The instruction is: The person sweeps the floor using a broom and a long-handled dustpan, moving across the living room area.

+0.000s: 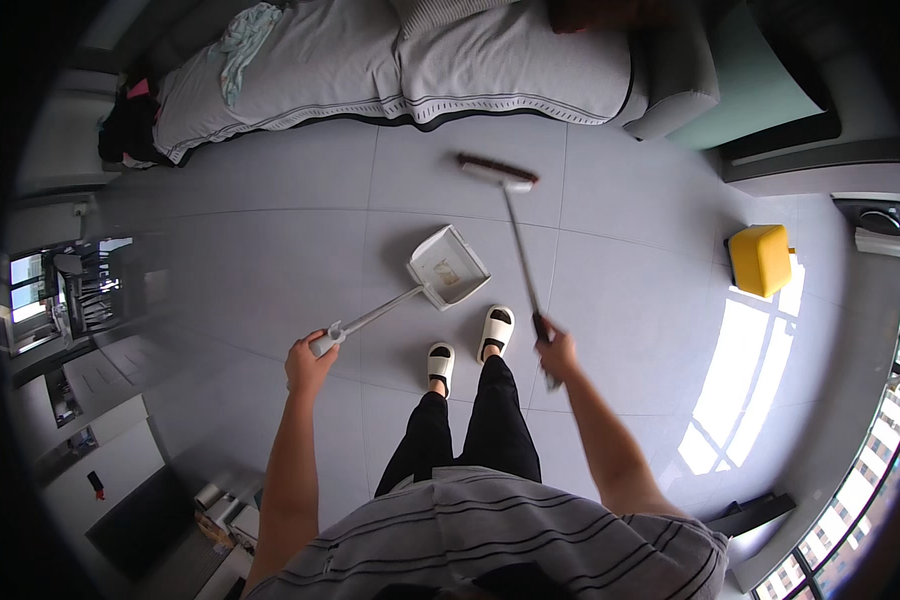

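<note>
My left hand [310, 358] grips the long handle of a light grey dustpan [470, 280], whose tray rests on the floor ahead of my left foot, with a small patch of pale brownish debris in it. My right hand [557, 355] is closed around the dark grip of a broom. The broom head [497, 172], pale with dark bristles, is farther forward and right of the dustpan, slightly blurred over the grey tiles. My white sandals [440, 368] stand just behind the dustpan.
A sofa [290, 70] under a light striped-edge cover lines the far side, with dark cloths at its left end. A yellow box-like object [760, 258] sits at the right, near windows [880, 440]. Cabinets [110, 450] and a dark panel stand at the left.
</note>
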### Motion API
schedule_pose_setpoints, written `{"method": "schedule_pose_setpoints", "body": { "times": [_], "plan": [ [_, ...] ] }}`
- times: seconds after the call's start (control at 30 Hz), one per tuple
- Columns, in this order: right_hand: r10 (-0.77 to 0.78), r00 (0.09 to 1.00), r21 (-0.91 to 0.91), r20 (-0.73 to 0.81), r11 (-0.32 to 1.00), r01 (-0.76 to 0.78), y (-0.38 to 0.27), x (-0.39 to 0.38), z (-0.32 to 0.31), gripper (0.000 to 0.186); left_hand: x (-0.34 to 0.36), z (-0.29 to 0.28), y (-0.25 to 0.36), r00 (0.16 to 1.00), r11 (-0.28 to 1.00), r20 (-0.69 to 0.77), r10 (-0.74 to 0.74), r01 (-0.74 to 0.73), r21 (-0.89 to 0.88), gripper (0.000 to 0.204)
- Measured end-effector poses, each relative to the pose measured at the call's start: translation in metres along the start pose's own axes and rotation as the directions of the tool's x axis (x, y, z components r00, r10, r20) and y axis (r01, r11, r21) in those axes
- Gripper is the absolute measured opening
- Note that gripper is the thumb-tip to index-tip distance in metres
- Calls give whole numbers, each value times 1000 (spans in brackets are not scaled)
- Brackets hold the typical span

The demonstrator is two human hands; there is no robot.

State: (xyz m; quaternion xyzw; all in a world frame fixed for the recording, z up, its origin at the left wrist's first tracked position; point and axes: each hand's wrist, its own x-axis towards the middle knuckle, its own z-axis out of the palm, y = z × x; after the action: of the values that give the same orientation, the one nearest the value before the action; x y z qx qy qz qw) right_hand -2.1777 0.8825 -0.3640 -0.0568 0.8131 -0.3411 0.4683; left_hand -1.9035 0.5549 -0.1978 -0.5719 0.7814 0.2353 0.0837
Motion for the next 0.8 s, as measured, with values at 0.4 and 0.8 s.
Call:
{"method": "schedule_pose_setpoints", "body": {
  "times": [0.4,0.8],
  "plan": [
    [-17,1000,40,-7,999,17,-9,-65,-36,61,-23,16,-27,991,988,-23,-129,127,-90,30],
    [-298,954,-173,32,938,299,-100,251,-52,61,-12,27,5,963,980,-194,-189,199,31,28]
  ]
}}
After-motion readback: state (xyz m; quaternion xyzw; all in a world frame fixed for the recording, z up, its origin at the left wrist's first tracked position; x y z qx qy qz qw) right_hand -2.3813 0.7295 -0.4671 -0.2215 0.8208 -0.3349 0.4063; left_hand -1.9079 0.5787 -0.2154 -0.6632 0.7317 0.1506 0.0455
